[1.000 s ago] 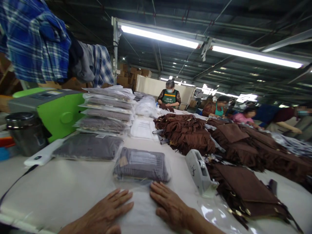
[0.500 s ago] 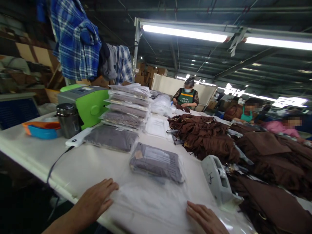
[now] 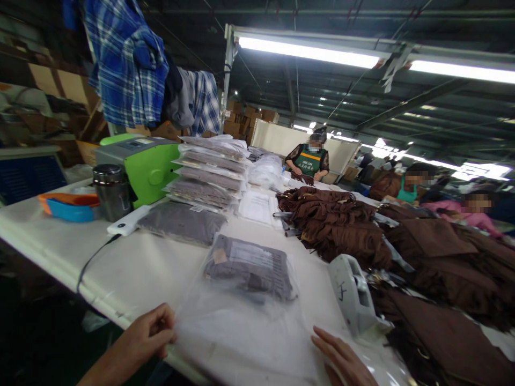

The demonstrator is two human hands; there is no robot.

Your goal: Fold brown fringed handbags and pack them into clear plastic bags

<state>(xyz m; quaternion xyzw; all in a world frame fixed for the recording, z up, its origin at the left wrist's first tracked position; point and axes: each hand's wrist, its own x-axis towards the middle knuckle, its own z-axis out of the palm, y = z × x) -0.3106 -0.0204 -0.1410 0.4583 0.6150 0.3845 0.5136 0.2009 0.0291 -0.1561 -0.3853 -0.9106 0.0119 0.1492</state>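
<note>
A clear plastic bag (image 3: 241,327) lies flat on the table in front of me, a folded grey garment (image 3: 257,273) in its far end. A printed label and a small tan patch show on the garment. My left hand (image 3: 147,340) has its fingers curled together at the bag's near left edge, pinching the plastic. On the other side, my right hand (image 3: 344,356) rests by the bag's right edge with fingers stretched out. Whether its fingertips touch the film I cannot tell.
Bagged grey garments (image 3: 207,177) stand stacked beyond, beside a green machine (image 3: 156,177). A steel cup (image 3: 111,193) and a corded white device (image 3: 129,224) sit left. On the right are a tape dispenser (image 3: 356,295) and brown garments (image 3: 338,225). A co-worker (image 3: 309,161) stands behind.
My left hand has drawn back toward me and its fingers have curled onto the bag's edge. The bag and garment have slid slightly left. My right hand stays nearly in place.
</note>
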